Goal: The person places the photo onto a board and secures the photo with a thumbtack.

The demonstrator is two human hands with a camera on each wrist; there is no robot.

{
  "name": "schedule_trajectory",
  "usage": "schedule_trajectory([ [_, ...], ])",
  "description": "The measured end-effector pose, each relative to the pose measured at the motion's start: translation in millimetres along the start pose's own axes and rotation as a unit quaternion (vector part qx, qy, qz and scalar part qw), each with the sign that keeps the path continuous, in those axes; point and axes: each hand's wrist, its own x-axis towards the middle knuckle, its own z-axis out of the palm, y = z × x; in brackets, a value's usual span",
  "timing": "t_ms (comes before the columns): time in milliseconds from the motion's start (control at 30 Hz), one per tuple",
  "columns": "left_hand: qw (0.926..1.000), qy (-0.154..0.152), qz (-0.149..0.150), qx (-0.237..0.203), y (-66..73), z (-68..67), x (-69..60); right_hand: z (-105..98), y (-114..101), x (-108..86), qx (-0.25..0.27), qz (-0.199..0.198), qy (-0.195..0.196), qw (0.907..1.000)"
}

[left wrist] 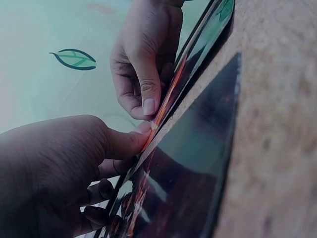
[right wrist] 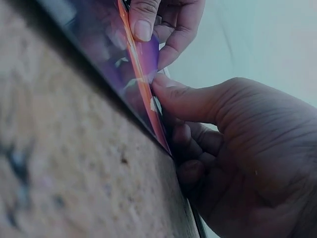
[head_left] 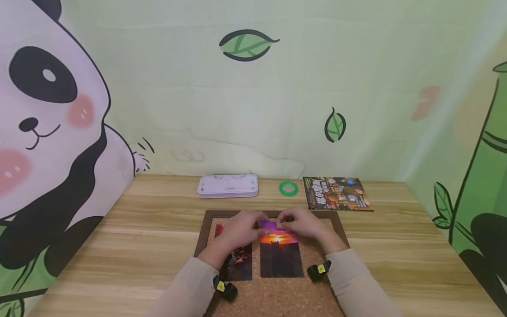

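Observation:
A sunset photo (head_left: 281, 259), purple and orange at the top and dark below, lies on a brown-framed cork board (head_left: 273, 299). My left hand (head_left: 241, 231) pinches the upper left part of this photo between thumb and fingers. At its upper right, my right hand (head_left: 304, 223) pinches the same photo, the thumb on the glossy front in the right wrist view. The fingertips behind the edge are partly hidden. Under my left forearm, a second, darker photo (head_left: 243, 266) with reddish shapes lies on the cork, partly covered.
Behind the board stand a white pencil case (head_left: 227, 186), a green tape roll (head_left: 288, 189) and a colourful comic-style booklet (head_left: 336, 193) on the wooden table (head_left: 138, 246). A cloth printed with a panda and leaves (head_left: 253, 110) hangs at the back.

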Motion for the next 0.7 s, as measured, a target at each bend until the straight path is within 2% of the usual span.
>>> schedule_trajectory([
  [233, 1.0, -0.003, 0.002, 0.004, -2.4, 0.3, 0.9, 2.4, -2.6, 0.6, 0.02, 0.033, 0.013, 0.9992],
  [533, 0.9998, 0.004, 0.001, 0.018, -0.6, 1.6, -0.7, 1.3, -0.4, -0.1, 0.001, 0.008, 0.005, 1.0],
  [700, 0.9999, 0.001, 0.003, 0.015, -1.2, 0.7, -0.5, 2.6, -2.4, 1.7, -0.006, 0.014, 0.011, 0.9998],
])
